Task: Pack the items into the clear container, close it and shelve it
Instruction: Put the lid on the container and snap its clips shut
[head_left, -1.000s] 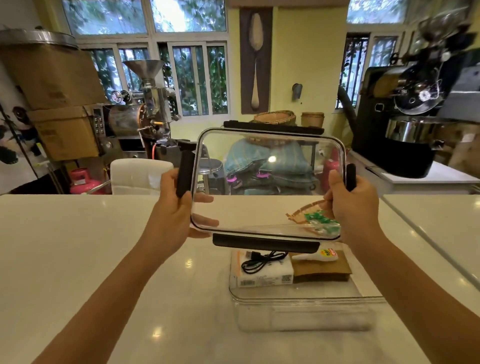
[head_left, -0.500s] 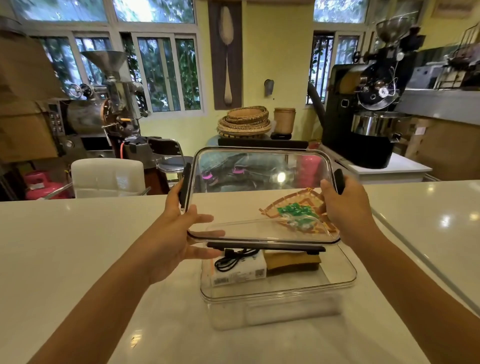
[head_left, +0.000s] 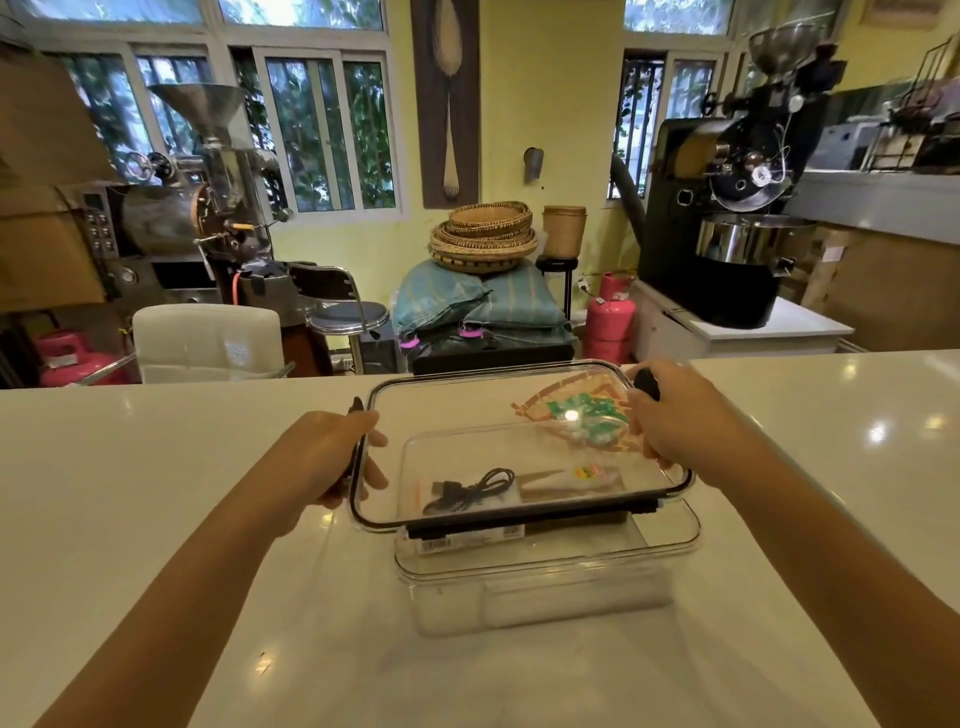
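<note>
Left hand (head_left: 332, 457) and right hand (head_left: 670, 415) each clasp a short end of the clear lid (head_left: 498, 410) — long axis running L–R, near edge tipped low. The container (head_left: 545, 566), packed w/ cable (head_left: 470, 491), sits directly beneath on the counter (head_left: 156, 493), lid not yet seated.

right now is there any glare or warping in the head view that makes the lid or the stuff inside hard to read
Head view: a bright glare spot sits on the clear lid over the green packet; ceiling lights reflect off the counter; wide-angle bending curves the window frames and counter edge; the black cable shows through the lid, though labels in the container are too blurred to read.
</note>
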